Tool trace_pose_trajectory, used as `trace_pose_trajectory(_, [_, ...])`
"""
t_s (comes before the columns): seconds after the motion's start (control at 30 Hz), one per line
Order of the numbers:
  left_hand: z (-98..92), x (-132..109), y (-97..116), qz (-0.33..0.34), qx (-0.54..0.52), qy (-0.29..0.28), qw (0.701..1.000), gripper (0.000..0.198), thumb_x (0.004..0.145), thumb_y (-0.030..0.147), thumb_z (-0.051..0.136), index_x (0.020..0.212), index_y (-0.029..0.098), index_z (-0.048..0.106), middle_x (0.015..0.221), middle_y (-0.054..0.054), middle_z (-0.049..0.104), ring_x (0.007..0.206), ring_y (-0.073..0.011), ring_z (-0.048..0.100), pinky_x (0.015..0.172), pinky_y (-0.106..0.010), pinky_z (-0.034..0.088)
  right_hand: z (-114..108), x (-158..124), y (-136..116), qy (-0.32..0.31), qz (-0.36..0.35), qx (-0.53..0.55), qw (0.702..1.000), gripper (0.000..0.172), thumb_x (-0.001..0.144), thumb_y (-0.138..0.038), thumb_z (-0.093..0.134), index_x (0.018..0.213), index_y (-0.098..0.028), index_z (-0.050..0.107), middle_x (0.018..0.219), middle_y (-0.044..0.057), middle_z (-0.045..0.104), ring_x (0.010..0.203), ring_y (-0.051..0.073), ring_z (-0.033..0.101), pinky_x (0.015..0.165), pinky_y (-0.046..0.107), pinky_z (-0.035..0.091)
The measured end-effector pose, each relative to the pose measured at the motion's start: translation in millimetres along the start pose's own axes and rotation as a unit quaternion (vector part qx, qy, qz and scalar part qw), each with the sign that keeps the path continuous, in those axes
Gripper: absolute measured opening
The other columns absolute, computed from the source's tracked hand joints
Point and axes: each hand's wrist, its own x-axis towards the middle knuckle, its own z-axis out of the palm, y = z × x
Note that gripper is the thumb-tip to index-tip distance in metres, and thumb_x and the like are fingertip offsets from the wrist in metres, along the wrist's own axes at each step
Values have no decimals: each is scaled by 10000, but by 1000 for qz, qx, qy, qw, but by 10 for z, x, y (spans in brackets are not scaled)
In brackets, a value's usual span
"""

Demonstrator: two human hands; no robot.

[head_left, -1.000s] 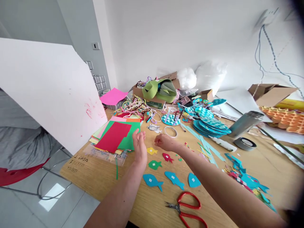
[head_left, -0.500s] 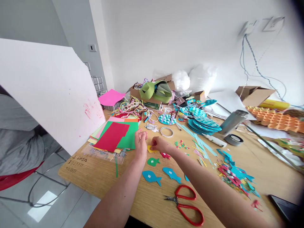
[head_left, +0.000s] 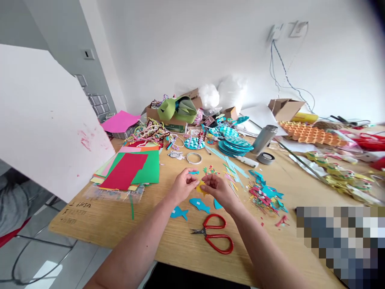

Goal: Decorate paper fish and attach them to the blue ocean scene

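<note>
Yellow and thin, the paper fish (head_left: pixel 200 187) is pinched, it seems, by fingertips of both the left hand (head_left: pixel 181 185) and the right hand (head_left: pixel 220 189), just above the counter (head_left: pixel 168 245) and beyond the blue fish (head_left: pixel 199 205) and red scissors (head_left: pixel 215 235). Pulling the two grips apart could tear or crease it.

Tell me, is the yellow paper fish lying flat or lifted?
Lifted: the left hand and right hand pinch the yellow paper fish above the table.
</note>
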Motion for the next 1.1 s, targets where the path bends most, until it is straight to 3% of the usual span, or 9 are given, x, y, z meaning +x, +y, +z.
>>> trace_pose_trajectory(0.37, [55, -31, -49, -24, 35, -29, 999, 415, 750, 277, 665, 1127, 163, 537, 737, 11, 605, 689, -121, 572, 665, -240, 439, 72, -130, 116, 21, -35, 44, 998, 406, 709, -488, 679, 909, -186, 495, 587, -70, 468, 522, 92, 424, 491, 229, 316])
trace_pose_trajectory(0.57, [58, -20, -17, -28, 31, -4, 999, 413, 742, 268, 665, 1118, 155, 539, 722, 18, 597, 661, -111, 568, 635, -228, 439, 18, -129, 119, 16, -10, 81, 997, 466, 737, -566, 638, 971, -178, 528, 699, -6, 565, 651, 137, 538, 600, 279, 426])
trace_pose_trajectory(0.67, [53, -15, -6, -29, 35, 7, 999, 404, 739, 255, 664, 1111, 154, 541, 713, 22, 601, 647, -109, 564, 623, -226, 432, 34, -126, 131, 10, -13, 83, 996, 479, 717, -532, 675, 997, -176, 519, 674, -28, 534, 624, 126, 515, 583, 266, 406])
trace_pose_trajectory(0.8, [57, -23, -3, -30, 44, -1, 999, 396, 747, 280, 667, 1105, 155, 551, 725, 10, 616, 664, -117, 572, 643, -237, 432, 71, -124, 152, 28, -28, 62, 997, 445, 706, -473, 683, 996, -182, 511, 601, -74, 443, 538, 101, 436, 509, 238, 336])
trace_pose_trajectory(0.97, [63, -28, 1, -43, 52, -23, 997, 461, 696, 269, 712, 1119, 171, 557, 718, 23, 595, 657, -108, 557, 639, -229, 428, 62, -127, 165, 29, -37, 21, 999, 384, 745, -421, 638, 1021, -179, 525, 609, -54, 486, 558, 118, 471, 527, 249, 368])
trace_pose_trajectory(1.1, [-28, 20, -16, -38, 54, 15, 998, 447, 690, 222, 685, 1116, 169, 560, 702, 28, 603, 638, -106, 562, 619, -219, 434, -10, -155, 149, 17, -77, -82, 993, 267, 853, -327, 509, 1046, -178, 617, 779, 31, 579, 706, 156, 549, 630, 284, 438])
